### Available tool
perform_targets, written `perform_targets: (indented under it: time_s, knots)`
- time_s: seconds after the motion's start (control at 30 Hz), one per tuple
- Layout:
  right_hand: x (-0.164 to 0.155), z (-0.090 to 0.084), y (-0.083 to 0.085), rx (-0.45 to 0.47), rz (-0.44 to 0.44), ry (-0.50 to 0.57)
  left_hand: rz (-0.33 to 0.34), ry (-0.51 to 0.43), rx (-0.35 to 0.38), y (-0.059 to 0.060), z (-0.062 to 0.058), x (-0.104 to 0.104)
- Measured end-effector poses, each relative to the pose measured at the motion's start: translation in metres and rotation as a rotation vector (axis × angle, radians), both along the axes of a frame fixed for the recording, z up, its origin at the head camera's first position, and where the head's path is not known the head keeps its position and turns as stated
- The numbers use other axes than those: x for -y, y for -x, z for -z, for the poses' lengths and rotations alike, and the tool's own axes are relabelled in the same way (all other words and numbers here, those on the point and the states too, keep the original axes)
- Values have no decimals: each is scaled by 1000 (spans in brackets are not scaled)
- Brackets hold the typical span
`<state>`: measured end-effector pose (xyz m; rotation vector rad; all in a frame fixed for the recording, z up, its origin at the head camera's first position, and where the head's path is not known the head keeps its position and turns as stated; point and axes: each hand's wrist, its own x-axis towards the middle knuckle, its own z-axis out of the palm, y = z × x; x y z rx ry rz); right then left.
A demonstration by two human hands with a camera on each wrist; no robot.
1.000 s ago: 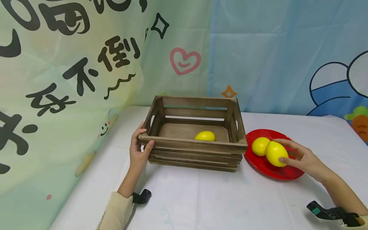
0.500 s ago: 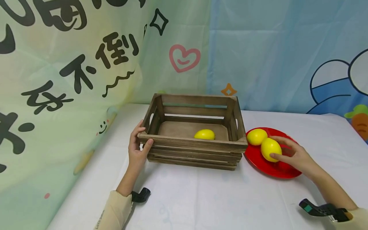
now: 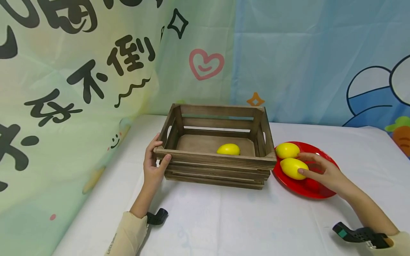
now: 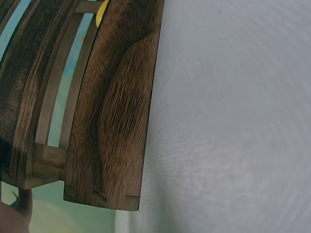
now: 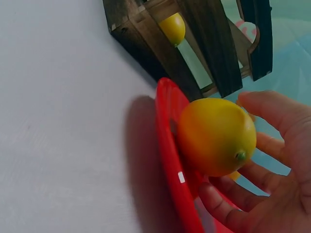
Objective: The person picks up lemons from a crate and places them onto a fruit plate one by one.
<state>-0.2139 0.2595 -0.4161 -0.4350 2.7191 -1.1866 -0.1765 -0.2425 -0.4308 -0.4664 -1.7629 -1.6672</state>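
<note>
In the head view, my left hand (image 3: 154,169) grips the left end of a brown wooden crate (image 3: 214,165), thumb over the front rim and fingers at the side. One lemon (image 3: 229,149) lies inside the crate. Two more sit on a red plate (image 3: 315,191): a rear lemon (image 3: 287,150) and a front lemon (image 3: 293,168). My right hand (image 3: 326,176) is at the right side of the front lemon, its fingers loosely spread around it. The right wrist view shows that lemon (image 5: 216,136) resting against the plate, with the thumb close to its upper edge.
A white cloth (image 3: 198,220) covers the table. The plate stands right beside the crate's right end. A printed curtain (image 3: 288,64) hangs behind, and another printed sheet rises along the left. Each wrist carries a black strap device (image 3: 358,233).
The right hand has moved left with the front lemon and lowered it onto the plate; the lemon has turned onto its side and the fingers have loosened. The left hand keeps its grip on the crate.
</note>
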Motion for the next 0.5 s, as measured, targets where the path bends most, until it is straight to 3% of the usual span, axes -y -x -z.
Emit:
perform_targets:
  time_s: [0.13,0.3,0.5]
  knots:
    - [-1,-5,1,-52,-14,31,-2,-5,1,-1,0,0]
    - [3,-16,-1,-97,33,102,3,-5,0,0,0,1]
    - [20,-38,-5,-271,45,259,10,-2,-4,1,2,2]
